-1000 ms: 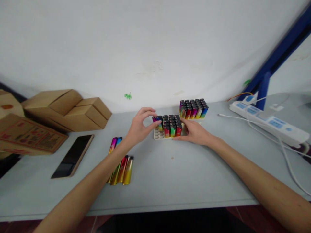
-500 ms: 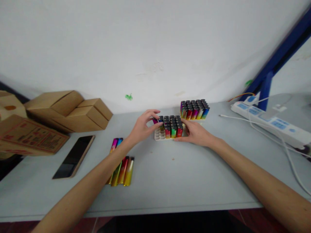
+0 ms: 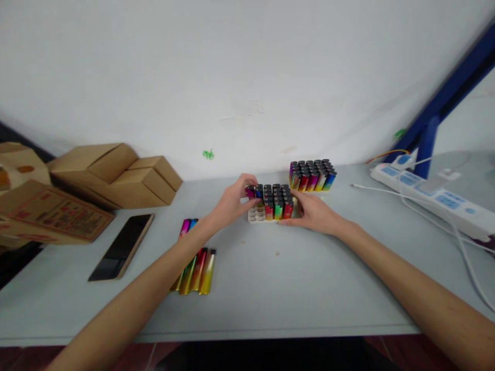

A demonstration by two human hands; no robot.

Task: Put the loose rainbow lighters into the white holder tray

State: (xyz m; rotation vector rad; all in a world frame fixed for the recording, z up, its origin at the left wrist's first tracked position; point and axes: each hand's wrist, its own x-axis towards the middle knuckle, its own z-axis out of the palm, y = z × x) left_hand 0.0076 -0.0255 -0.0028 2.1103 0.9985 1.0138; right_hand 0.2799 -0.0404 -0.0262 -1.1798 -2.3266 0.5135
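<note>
Pale grey desk [image 3: 294,296] stands against a white wall [image 3: 232,62] bearing a green mark [image 3: 208,154]. From where I stand, a white tray [image 3: 254,221] sits around the middle of the desk, towards the back. Upright lighters [image 3: 278,209] with black tops fill its right three columns; the front row there reads red, green, red. Round cells are visible at its front left.

Left hand [image 3: 235,198]: thumb and fingers part-open, curved about the purple and blue lighters [image 3: 250,193] at the tray's back left. Contact probable; cannot tell whether they are pinched. Right hand [image 3: 309,210]: half-open span, thumb at the tray's front right, fingers against the right-hand column; it has hold of that end.

Behind and to the right, near the wall: second block of lighters [image 3: 312,176], upright, close-packed. Loose lighters [image 3: 208,273] lie flat on the desk at left, partly hidden by the left forearm.

Further left: phone [image 3: 121,247], dark screen up; beyond it, brown cardboard boxes [image 3: 149,181]. Far right: white power strip [image 3: 436,195] with a plug in it, white cable [image 3: 386,189] across the desk, blue metal frame [image 3: 448,95] behind.
</note>
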